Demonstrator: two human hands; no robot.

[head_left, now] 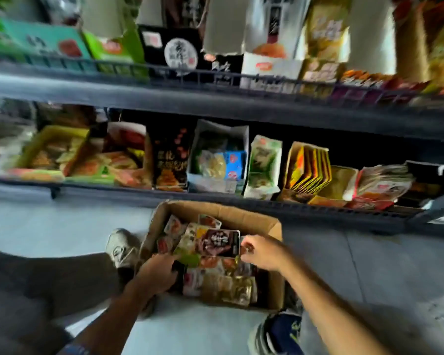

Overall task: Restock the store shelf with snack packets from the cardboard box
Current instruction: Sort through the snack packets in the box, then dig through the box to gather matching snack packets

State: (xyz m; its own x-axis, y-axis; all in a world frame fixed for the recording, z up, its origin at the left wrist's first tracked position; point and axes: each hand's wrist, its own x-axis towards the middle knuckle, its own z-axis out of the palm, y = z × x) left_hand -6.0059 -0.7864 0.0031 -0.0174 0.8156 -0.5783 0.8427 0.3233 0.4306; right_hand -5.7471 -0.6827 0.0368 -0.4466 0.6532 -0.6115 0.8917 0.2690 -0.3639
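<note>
While the cardboard box [254, 219] sits open on the pale floor just before the store shelf [215, 101], both hands work inside it. Among the jumbled, bright snack packets [215, 283], the right hand [263, 252] pinches the edge of a dark maroon packet [219, 243] with a round white emblem. The left hand [158, 271] curls into the heap; whether it grips anything, I cannot tell.

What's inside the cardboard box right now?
The cardboard box holds a loose heap of snack packets. A dark brown packet lies on top, the right hand gripping its edge. Lower layers and the bottom are covered.
</note>
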